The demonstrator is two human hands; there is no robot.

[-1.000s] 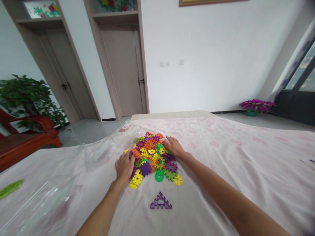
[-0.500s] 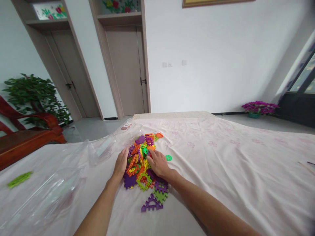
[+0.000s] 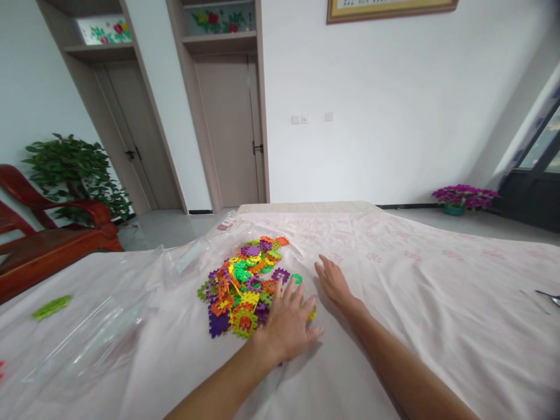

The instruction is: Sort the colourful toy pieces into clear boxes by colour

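Note:
A heap of flat, notched plastic building pieces (image 3: 240, 273) in orange, purple, yellow and green lies on the pale cloth. My left hand (image 3: 289, 321) is spread at the heap's near right side, its fingertips over some pieces, grasping none. A bit of a yellow piece (image 3: 312, 315) shows beside its fingers. To the right of the heap, my right hand (image 3: 335, 283) is on edge, fingers stretched out, with nothing in it. Between the hands and the heap sit a round green piece (image 3: 297, 279) and a purple square piece (image 3: 280, 275).
Clear plastic packaging (image 3: 96, 332) lies left of the heap, with a light green piece (image 3: 51, 307) beyond it. At the right edge is a dark, thin object (image 3: 546, 294), partly cut off. A red wooden chair (image 3: 65, 221) stands at the left.
My left hand has crossed from the heap's left side to its near right side and spread. My right hand has left the heap, moving right. The heap looks more spread out.

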